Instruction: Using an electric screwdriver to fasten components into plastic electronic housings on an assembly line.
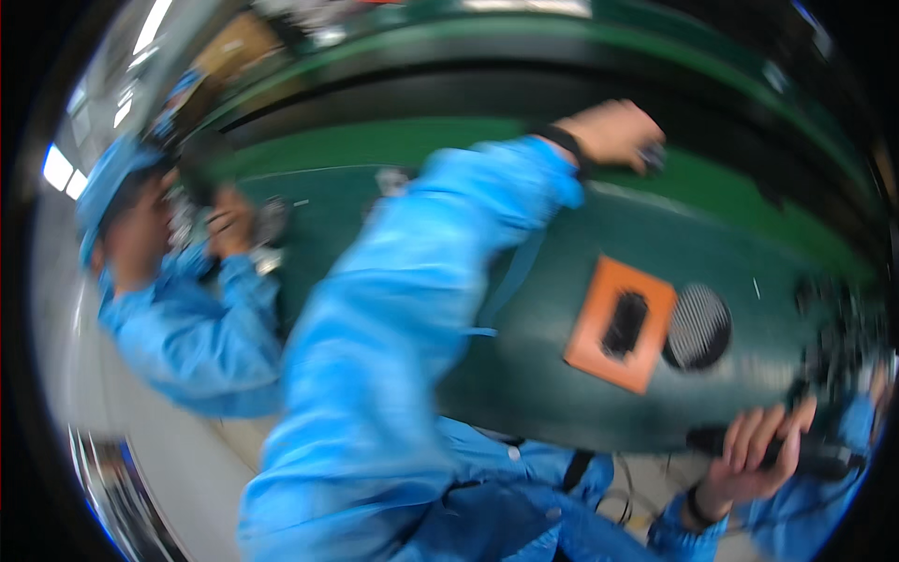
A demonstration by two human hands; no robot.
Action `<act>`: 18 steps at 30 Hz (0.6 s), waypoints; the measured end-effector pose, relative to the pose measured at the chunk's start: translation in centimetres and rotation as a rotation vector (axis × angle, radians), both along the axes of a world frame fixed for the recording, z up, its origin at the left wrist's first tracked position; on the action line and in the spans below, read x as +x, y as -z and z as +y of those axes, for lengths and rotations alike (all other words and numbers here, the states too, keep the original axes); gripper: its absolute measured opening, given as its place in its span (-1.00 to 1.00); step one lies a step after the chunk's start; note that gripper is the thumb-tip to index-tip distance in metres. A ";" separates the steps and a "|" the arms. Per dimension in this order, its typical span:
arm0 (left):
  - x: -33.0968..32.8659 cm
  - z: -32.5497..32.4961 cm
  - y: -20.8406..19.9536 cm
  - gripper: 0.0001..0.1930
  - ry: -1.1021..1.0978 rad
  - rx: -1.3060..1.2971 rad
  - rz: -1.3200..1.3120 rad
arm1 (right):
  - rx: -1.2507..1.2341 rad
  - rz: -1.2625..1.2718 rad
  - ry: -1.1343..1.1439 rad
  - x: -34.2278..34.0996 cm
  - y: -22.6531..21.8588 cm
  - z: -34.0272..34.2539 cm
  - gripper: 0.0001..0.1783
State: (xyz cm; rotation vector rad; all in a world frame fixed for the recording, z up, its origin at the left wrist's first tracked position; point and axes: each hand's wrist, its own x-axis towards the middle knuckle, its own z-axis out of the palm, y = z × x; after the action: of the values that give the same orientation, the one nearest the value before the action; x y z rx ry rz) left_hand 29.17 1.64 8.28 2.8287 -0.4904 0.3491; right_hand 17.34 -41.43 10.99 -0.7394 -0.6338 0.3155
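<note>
My left arm stretches in a blue sleeve across the green table mat (524, 375). At the far side, my left hand (613, 134) is closed around a small dark grey object (653, 157), too blurred to name. At the lower right, my right hand (757, 457) has its fingers wrapped round a long black cylindrical tool (815, 459). Between my hands lies an orange rectangular plate (596, 314) with a black oblong shape (625, 325) in its middle. Beside the plate, close to its right edge, is a round black-and-grey striped disc (699, 326).
Many small black parts (833, 337) lie at the table's right end. A co-worker (187, 309) in blue sits at the left, hands raised over the table. Another person's blue sleeve (796, 520) shows at the lower right. Cables (629, 492) hang below the near edge.
</note>
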 end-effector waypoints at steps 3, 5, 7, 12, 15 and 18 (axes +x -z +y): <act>-6.7 -2.8 -3.8 -0.74 0.015 0.000 0.083 | 0.008 -0.059 0.047 0.4 -0.6 1.2 -0.82; -9.9 -7.1 -3.7 -0.81 0.224 -0.133 0.052 | -0.019 -0.092 0.135 1.5 -0.5 0.5 -0.82; -12.0 -10.4 -3.0 -0.88 0.402 -0.053 0.027 | -0.041 -0.058 0.188 3.0 -0.3 -0.7 -0.83; -17.7 -12.5 -1.0 -0.83 0.572 0.247 -0.121 | -0.007 -0.052 0.105 4.9 -0.3 -0.9 -0.84; -17.0 -11.1 0.2 -0.78 0.589 0.296 -0.144 | -0.018 -0.113 0.114 5.4 -0.7 0.0 -0.82; -16.1 -11.2 0.2 -0.76 0.596 0.322 -0.139 | 0.014 -0.263 -0.041 8.1 -1.3 -0.3 -0.67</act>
State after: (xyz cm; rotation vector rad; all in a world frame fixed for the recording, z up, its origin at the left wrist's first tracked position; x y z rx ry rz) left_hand 13.03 -9.55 8.06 2.7717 -1.4862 0.3666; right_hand 25.47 -41.73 12.31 -0.7617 -0.8997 0.2534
